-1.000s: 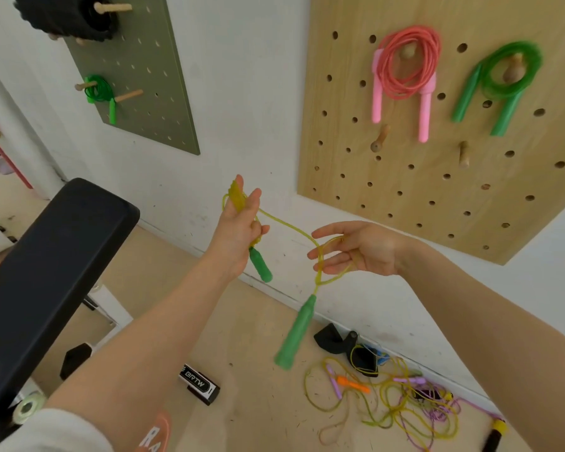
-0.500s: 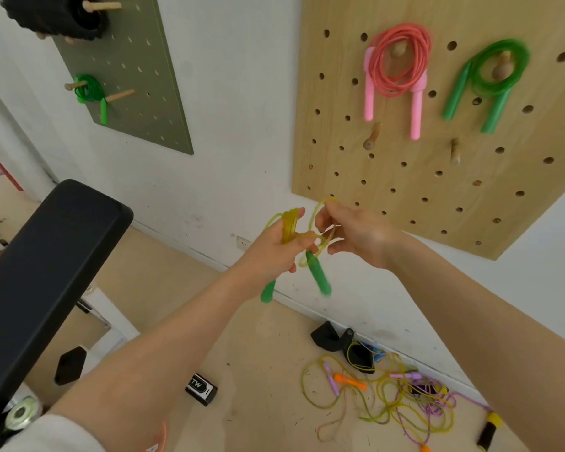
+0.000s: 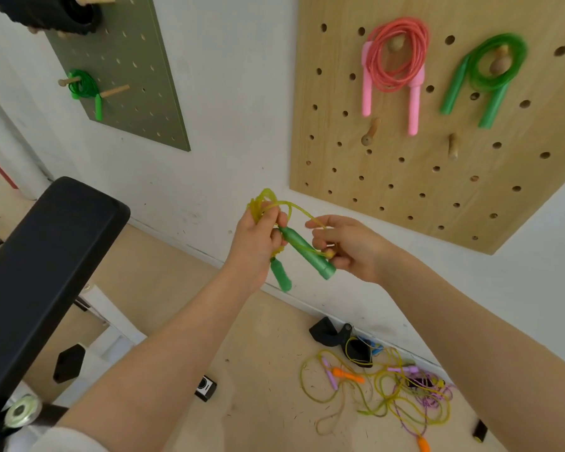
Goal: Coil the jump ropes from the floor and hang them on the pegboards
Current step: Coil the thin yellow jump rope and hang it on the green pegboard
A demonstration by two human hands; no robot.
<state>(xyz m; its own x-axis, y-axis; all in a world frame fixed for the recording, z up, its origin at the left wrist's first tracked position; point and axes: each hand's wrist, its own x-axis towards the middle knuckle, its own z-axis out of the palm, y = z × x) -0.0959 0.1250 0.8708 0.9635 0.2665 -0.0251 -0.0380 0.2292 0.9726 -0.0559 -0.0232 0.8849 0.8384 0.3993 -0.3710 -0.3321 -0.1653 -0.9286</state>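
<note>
My left hand [image 3: 258, 236] grips a coil of yellow jump rope [image 3: 264, 200] with green handles; one handle [image 3: 280, 275] hangs below the fist. The other green handle [image 3: 309, 254] slants between both hands, and my right hand [image 3: 346, 246] holds its lower end and the last yellow strand. On the wooden pegboard [image 3: 437, 177] hang a coiled pink rope [image 3: 397, 57] and a coiled green rope [image 3: 490, 70]; two bare pegs [image 3: 371, 133] stick out below them. The green pegboard [image 3: 134, 76] holds a small green rope [image 3: 84, 86]. Several tangled ropes [image 3: 388, 383] lie on the floor.
A black padded bench [image 3: 43, 256] fills the left foreground. A black pouch [image 3: 330, 332] lies by the baseboard. A small black-and-white box [image 3: 206, 386] sits on the floor, a tape roll [image 3: 20, 411] at lower left. A black object [image 3: 46, 8] hangs top left.
The hanging green handle has been drawn up from below my hands. The last loop was wound onto the coil in my left hand, and my right hand now holds that handle beside it.
</note>
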